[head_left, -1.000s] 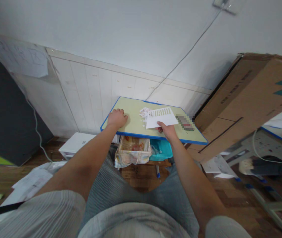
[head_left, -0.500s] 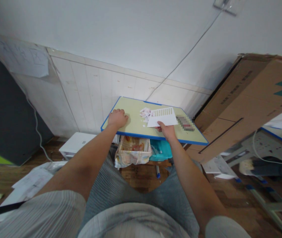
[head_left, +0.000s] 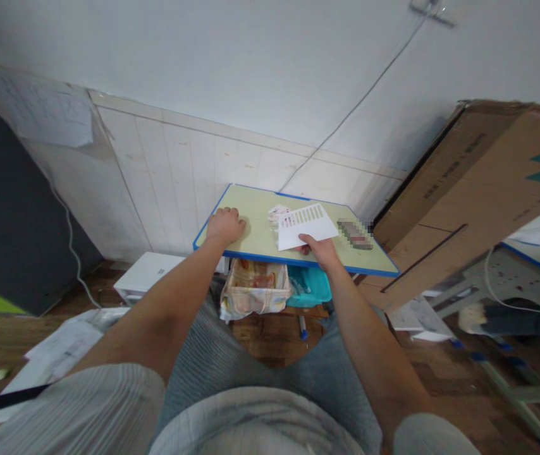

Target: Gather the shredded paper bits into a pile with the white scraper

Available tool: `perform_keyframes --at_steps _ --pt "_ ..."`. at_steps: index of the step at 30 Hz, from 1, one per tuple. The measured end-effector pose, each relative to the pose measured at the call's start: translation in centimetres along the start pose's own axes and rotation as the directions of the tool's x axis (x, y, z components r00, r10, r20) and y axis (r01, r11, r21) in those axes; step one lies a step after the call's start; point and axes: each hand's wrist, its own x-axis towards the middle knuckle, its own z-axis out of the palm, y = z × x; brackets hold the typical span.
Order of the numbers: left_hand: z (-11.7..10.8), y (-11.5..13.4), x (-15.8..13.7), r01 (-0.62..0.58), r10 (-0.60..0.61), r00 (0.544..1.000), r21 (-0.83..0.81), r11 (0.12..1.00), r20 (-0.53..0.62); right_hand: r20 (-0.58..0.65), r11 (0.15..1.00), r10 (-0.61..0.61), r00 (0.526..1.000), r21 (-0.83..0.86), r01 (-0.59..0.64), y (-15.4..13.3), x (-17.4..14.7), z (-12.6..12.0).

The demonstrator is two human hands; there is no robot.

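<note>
A small table with a pale yellow-green top and blue edging stands before me. On its left part rests my left hand, palm down, holding nothing, with its fingers a little apart. My right hand pinches a white card by its near edge, thumb on top. Rows of slot-shaped openings run across the card's far part. Partly under the card's left end lies a small heap of paper scraps, white with reddish marks. To the right of the card is a pixelated, unrecognisable flat object.
Beneath the tabletop sit a cloth-lined basket and a turquoise bin. A large cardboard box leans at the right. At left are a white box and loose papers on the floor. A cable runs down the wall.
The card in my right hand has turned, its left end swinging nearer to me and its slotted side shifting left over the scraps. My left hand stays in place.
</note>
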Motion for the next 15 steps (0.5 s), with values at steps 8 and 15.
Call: perform_keyframes --at_steps 8,15 --pt "-0.43 0.3 -0.26 0.009 -0.009 1.0 0.019 1.0 0.001 0.019 1.0 -0.006 1.0 -0.007 0.006 -0.01 -0.04 0.07" --pt "-0.6 0.36 -0.36 0.012 -0.012 1.0 0.004 1.0 0.013 0.074 1.0 0.009 0.997 -0.004 -0.009 -0.45 -0.49 -0.07"
